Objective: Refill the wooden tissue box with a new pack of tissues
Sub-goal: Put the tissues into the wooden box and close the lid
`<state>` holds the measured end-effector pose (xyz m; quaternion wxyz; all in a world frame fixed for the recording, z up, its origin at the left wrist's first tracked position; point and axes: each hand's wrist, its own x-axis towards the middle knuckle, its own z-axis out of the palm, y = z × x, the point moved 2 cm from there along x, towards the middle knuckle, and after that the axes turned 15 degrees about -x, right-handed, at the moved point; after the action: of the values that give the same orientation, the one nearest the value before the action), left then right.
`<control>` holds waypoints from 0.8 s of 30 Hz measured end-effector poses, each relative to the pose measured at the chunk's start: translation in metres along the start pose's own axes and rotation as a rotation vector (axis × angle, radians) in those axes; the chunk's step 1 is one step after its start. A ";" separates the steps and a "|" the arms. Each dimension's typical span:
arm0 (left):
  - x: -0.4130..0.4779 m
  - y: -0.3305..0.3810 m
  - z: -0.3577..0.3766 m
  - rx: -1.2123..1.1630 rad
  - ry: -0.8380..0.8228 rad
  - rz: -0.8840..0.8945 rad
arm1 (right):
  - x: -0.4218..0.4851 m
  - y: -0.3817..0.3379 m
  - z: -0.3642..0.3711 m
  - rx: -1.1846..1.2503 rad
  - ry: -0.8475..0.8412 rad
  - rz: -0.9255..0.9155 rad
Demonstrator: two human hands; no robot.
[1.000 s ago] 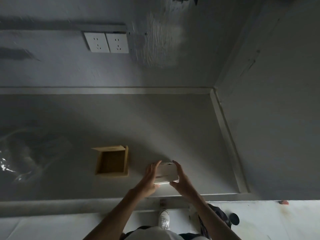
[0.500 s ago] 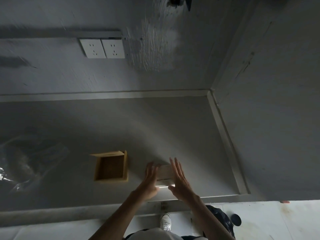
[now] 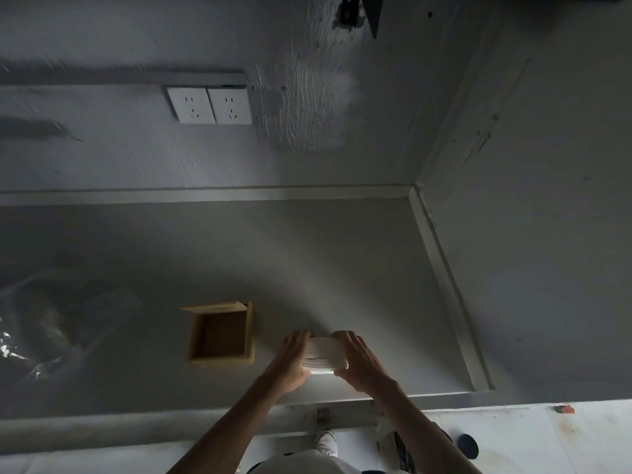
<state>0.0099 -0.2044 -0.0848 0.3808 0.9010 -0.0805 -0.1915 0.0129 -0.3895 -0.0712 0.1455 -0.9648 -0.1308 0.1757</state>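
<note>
Both forearms extend forward from the lower edge of view. The left hand (image 3: 290,362) and right hand (image 3: 360,364) face each other, fingers straight, palms pressed against opposite sides of a white stack.

Both hands (image 3: 355,362) have apparently flattened closer around the tissue stack (image 3: 325,355).

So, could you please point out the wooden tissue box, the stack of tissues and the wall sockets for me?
wooden tissue box (image 3: 221,336): head view, on its open inner floor.
stack of tissues (image 3: 325,352): head view, on its white top between the hands.
wall sockets (image 3: 209,105): head view, where the two plates meet.
</note>
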 end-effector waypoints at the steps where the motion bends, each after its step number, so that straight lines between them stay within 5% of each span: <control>1: 0.000 0.000 -0.002 0.002 0.017 0.015 | 0.000 0.001 -0.001 0.005 0.017 -0.002; 24: -0.006 -0.010 -0.008 -0.134 -0.068 -0.006 | -0.008 0.002 0.007 0.203 -0.028 0.128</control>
<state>0.0076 -0.1901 -0.0853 0.4367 0.8667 -0.0780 -0.2281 0.0033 -0.3924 -0.0754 0.2290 -0.9489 -0.0523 0.2106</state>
